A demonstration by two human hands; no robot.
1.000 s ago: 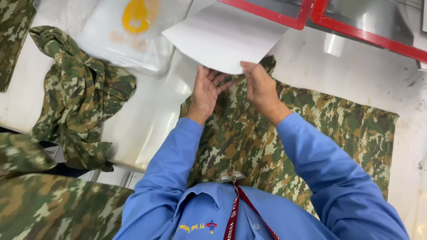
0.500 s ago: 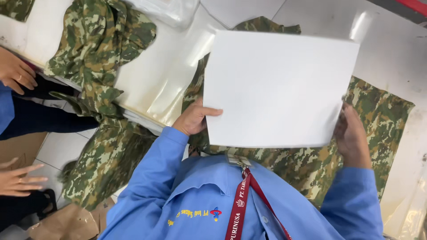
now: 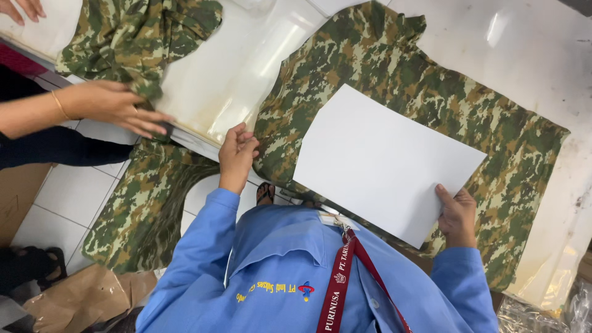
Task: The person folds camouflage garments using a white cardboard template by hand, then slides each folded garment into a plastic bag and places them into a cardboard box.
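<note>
the right hand pinches the near corner of a white sheet of card, thumb on top, the card lying flat on a camouflage garment spread across the white table. the left hand is loosely curled, its fingertips touching the garment's edge at the table's near edge, holding nothing that shows. another person's hand, fingers stretched out, rests at the table's left edge on a second camouflage garment, while clear plastic bags lie crumpled at the near right corner and brown paper lies on the floor.
</note>
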